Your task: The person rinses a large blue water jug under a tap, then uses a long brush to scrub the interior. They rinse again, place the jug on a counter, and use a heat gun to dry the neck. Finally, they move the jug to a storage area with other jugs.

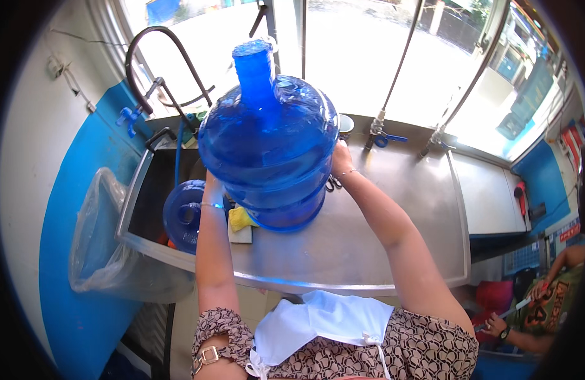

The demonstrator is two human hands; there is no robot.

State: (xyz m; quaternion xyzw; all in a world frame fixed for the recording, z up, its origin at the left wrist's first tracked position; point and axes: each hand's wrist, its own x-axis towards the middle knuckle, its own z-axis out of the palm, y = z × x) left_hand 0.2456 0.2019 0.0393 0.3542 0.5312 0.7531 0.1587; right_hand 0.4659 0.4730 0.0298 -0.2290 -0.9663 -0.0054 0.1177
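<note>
A large blue translucent water jug (268,147) stands at the stainless-steel counter (359,237), its neck pointing up and away from me. Both my hands hold it from opposite sides. My left hand (213,183) is at its left flank, the fingers mostly hidden by the jug. On its right flank my right hand (341,159) grips, fingertips out of sight behind the plastic. Close to the jug's base lie a yellow cloth (240,219) and a pale block (241,235). Black-handled scissors (334,183) lie partly covered near my right wrist.
A second blue jug (181,216) sits in the sink basin (152,171) at left. Behind are a black hose (166,29), a blue-handled valve (390,139) and a white cup (346,124). A clear plastic bag (100,237) hangs left. Another person's hand (494,327) shows lower right.
</note>
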